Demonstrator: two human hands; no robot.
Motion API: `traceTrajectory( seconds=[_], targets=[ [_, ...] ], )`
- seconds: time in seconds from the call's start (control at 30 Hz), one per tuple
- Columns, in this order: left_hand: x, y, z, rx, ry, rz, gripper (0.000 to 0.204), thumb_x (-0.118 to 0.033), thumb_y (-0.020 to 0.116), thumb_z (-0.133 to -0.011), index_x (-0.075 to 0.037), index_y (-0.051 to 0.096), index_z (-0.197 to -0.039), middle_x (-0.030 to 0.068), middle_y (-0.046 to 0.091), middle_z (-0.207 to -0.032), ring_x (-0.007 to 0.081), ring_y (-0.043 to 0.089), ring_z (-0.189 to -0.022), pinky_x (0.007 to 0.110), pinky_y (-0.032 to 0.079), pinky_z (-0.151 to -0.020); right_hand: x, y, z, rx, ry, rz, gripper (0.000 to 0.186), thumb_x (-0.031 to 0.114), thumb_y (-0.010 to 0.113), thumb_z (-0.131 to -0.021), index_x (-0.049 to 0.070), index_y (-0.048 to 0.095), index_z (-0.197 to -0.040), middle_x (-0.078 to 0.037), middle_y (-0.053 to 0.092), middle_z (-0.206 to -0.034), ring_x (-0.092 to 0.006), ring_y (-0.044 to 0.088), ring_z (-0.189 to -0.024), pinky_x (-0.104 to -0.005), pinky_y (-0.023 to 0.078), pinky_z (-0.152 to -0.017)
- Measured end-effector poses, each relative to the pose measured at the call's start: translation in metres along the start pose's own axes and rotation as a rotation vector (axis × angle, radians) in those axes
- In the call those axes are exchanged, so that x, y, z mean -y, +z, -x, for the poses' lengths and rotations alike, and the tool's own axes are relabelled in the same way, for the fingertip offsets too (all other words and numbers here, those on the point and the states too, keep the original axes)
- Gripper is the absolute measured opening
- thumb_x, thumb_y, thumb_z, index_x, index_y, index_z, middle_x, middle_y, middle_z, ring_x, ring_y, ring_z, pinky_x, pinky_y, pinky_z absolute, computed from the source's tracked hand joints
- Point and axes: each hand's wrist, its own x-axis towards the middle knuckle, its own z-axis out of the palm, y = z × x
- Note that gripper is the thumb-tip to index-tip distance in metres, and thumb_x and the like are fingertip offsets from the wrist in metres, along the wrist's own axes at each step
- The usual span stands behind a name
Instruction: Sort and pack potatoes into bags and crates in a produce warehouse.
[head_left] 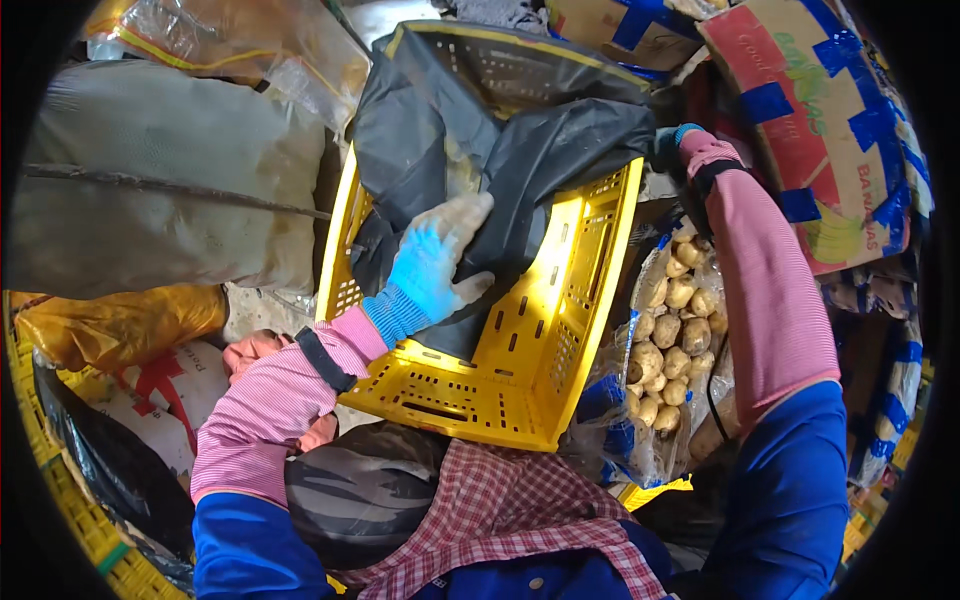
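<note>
A yellow perforated plastic crate (540, 350) rests tilted in front of me, its near end close to my apron. A loose black plastic sheet (570, 150) lies folded in its far half and over the far rim. My left hand (440, 245), in a pale glove with a blue cuff, is pressed on the sheet, fingers stretched and thumb apart. At the crate's far right corner is my right hand (668, 148), in a dark-looking glove beside the sheet's edge. Its fingers are hidden in shadow, so whether it grips the rim or the sheet does not show.
Right of the crate, a plastic-lined box holds several potatoes (672, 340). A taped fruit carton (810, 130) stands beyond my right arm. On the left lie a big grey sack (170, 180), an orange sack (120, 325) and a white bag (165, 400).
</note>
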Motion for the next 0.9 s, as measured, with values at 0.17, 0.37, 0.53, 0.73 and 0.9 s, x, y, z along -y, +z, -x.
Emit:
traceTrajectory(
  seconds=[0.17,0.37,0.53,0.73,0.9],
  targets=[
    [0.007,0.006,0.007,0.141,-0.358,0.101,0.073,-0.019,0.072,-0.067,-0.005,0.042,-0.133,0.0181,0.054,-0.121,0.0323,0.05,-0.115,0.044,0.034,-0.1,-0.036,-0.015,0.016,0.058,-0.004,0.189,0.045,0.024,0.067,-0.074,0.013,0.06,-0.117,-0.011,0.059,-0.119,-0.0301,0.058,-0.107,-0.0378,0.046,-0.089],
    [-0.021,-0.002,0.021,0.152,-0.03,-0.136,0.066,-0.017,0.066,-0.072,-0.008,0.041,-0.132,0.0137,0.058,-0.113,0.0292,0.057,-0.102,0.041,0.042,-0.087,0.04,-0.028,0.161,-1.38,-0.48,0.334,0.048,0.012,0.068,-0.064,0.007,0.06,-0.111,-0.015,0.061,-0.108,-0.0339,0.058,-0.1,-0.0383,0.046,-0.089],
    [-0.057,-0.027,0.025,0.346,0.08,-0.051,0.067,-0.025,0.065,-0.073,-0.004,0.041,-0.132,0.019,0.058,-0.114,0.0327,0.056,-0.104,0.04,0.044,-0.087,0.211,0.079,0.203,-0.788,-0.824,0.087,0.073,0.012,0.067,-0.062,0.01,0.042,-0.131,-0.013,0.063,-0.095,-0.0323,0.057,-0.097,-0.0434,0.038,-0.094],
    [-0.05,-0.069,0.085,0.483,-0.19,0.004,0.081,-0.031,0.071,-0.067,-0.01,0.035,-0.136,0.0203,0.062,-0.102,0.0364,0.06,-0.095,0.041,0.047,-0.082,0.172,0.134,0.238,-1.222,-0.669,0.072,0.018,0.012,0.057,-0.068,0.016,0.065,-0.083,-0.006,0.06,-0.075,-0.0254,0.058,-0.083,-0.0386,0.039,-0.092],
    [-0.018,-0.09,0.135,0.677,-0.182,-0.32,0.046,-0.027,0.071,-0.065,-0.009,0.059,-0.107,0.0129,0.064,-0.087,0.0322,0.061,-0.087,0.039,0.045,-0.086,0.119,0.173,0.259,-1.128,-0.357,0.178,0.02,0.009,0.054,-0.071,0.017,0.066,-0.085,-0.008,0.061,-0.089,-0.0268,0.057,-0.096,-0.0421,0.037,-0.097]
  ],
)
